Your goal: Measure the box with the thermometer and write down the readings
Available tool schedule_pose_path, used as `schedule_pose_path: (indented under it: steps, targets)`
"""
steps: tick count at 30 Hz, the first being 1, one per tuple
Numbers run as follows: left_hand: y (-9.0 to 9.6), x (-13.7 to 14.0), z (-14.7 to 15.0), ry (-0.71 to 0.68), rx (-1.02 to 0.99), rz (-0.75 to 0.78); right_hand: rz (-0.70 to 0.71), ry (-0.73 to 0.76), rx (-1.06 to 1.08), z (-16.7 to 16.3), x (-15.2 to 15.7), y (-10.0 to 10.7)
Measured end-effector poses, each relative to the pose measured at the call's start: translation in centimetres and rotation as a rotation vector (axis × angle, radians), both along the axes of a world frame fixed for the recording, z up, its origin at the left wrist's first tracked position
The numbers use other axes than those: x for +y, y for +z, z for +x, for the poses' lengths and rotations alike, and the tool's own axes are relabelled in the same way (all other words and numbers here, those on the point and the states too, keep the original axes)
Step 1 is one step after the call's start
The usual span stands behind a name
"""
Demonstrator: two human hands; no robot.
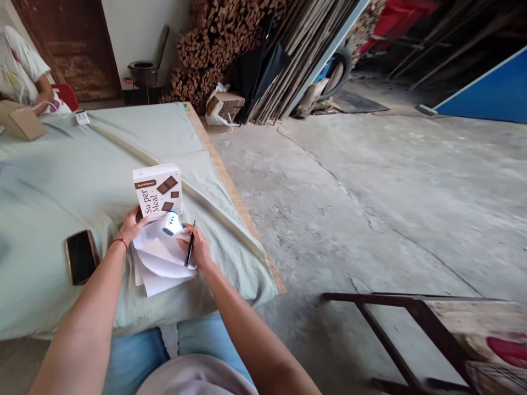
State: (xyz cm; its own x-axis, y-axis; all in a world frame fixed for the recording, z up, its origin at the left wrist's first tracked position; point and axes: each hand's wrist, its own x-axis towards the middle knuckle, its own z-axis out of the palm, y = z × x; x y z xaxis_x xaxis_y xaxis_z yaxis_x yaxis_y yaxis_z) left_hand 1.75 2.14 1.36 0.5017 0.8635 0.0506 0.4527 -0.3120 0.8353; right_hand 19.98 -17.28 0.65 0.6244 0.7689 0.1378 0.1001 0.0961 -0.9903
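Observation:
A white box [157, 189] printed "Su-per Meal" with brown bar pictures stands on its edge on the cloth. My left hand [132, 224] grips its lower left corner, the thumb lying across the front. A black pen [190, 248] slants through the fingers of my right hand [199, 245]. The same fingertips touch a small white device with blue trim [172, 223], held in front of the box; its kind is unclear. Loose white sheets of paper [162, 269] lie fanned out beneath my hands. To the left of my left forearm rests a phone [81, 257] with a dark screen.
The pale green cloth [135, 137] covers a table with a wooden right edge [234, 195]. Across it sits another person [27, 74] near a cardboard box [24, 120] and a small white item [82, 118]. A dark metal frame [395, 329] stands at lower right; stacked firewood [201, 55] is behind.

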Motion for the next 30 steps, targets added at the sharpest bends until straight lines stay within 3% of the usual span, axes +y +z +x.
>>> schedule_pose_path:
  steps: [4,8,10,13,17,20,25,30]
  targets:
    - [-0.4,-0.4,-0.2,-0.063,0.163,0.164,-0.088,0.012,-0.15,1.3,-1.5,-0.4]
    - [-0.9,-2.3,-1.4,-0.005,0.314,0.244,-0.09,0.047,-0.37,0.9,-2.2,0.1]
    - [-1.2,-3.9,-2.4,0.017,0.344,0.264,-0.04,0.067,-0.348,-0.3,-2.2,0.5]
    - [-1.5,-6.4,-4.0,0.037,0.352,0.276,-0.004,0.16,-0.137,-2.9,-0.9,1.0]
    - [-1.7,-8.6,-5.1,0.083,0.367,0.295,-0.095,0.262,0.072,-6.0,2.3,0.7]
    - [-1.7,-9.4,-5.0,0.111,0.376,0.329,-0.109,0.241,0.012,-6.9,3.7,-0.1]
    - [-1.7,-10.1,-4.4,0.128,0.389,0.345,-0.146,0.177,-0.104,-6.8,3.5,-1.4]
    - [-2.0,-10.3,-4.4,0.13,0.367,0.336,-0.132,0.238,-0.189,-6.6,3.1,-2.1]
